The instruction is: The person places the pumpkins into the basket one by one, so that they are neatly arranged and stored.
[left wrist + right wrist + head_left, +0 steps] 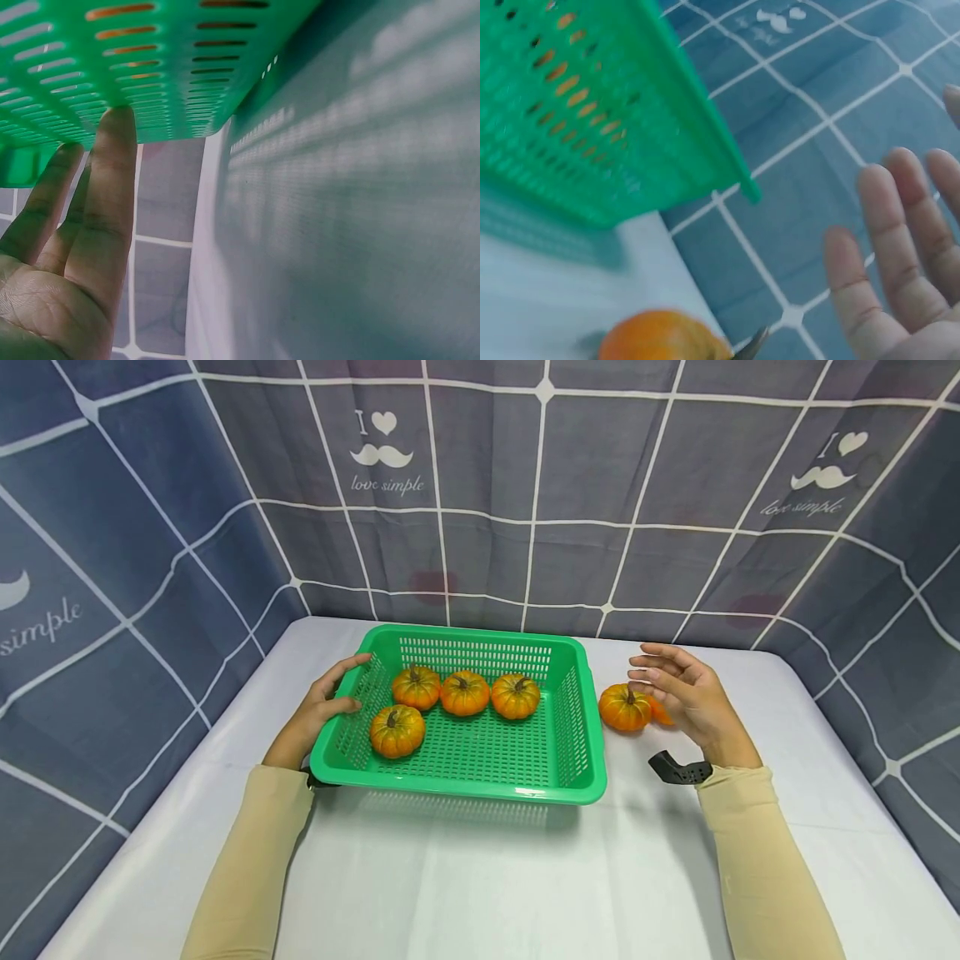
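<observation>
Head view: loose pumpkin (625,710) on the white tabletop (480,885), between the right end of the green basket (457,787) and the right hand (690,693).
Nearer hand: the right, fingertips just above and right of the loose pumpkin; the left hand (315,714) well apart, at the far end of the green basket.
Basket axis: long side running left to right, from one hand toward the other.
Basket load: four pumpkins (466,693), three in a row, one nearer the left front.
Second orange shape (661,714): beside the loose pumpkin, mostly covered by the right hand.
Right fingers: loosely spread, gripping nothing.
Left grip: thumb and forefinger at the basket's left rim.
Left wrist view: more fingers against the slotted outer wall, hidden from above.
Right wrist view: visible gap between fingers and loose pumpkin, unclear from above.
</observation>
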Tool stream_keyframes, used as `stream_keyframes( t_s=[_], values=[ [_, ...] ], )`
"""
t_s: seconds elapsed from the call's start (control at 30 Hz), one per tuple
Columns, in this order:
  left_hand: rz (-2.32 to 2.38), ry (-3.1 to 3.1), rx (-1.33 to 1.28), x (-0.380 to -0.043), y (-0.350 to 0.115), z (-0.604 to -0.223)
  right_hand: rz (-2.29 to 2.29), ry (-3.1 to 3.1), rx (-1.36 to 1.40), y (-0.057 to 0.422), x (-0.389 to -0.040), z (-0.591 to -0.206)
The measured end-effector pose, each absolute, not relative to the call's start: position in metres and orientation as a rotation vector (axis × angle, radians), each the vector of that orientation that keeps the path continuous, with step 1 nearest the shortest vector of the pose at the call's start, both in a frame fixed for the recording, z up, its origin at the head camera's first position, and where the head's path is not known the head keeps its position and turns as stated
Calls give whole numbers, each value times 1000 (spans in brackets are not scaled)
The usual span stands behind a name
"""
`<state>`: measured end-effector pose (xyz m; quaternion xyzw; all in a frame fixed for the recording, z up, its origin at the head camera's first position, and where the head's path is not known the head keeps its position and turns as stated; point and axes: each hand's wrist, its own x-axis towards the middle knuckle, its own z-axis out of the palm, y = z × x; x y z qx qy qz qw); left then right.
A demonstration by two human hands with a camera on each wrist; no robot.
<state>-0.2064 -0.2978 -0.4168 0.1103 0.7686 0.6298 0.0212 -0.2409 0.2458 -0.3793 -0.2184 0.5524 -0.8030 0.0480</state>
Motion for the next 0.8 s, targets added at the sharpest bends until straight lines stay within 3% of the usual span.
stream_keyframes(
  t_s=[0.47,0.8],
  values=[
    [1968,2349,329,-205,-298,-417,-3076,1787,-153,251,-249,-404],
    [1984,2303,292,-202,-298,-415,-3271,1961,43,267,-253,-425]
  ],
)
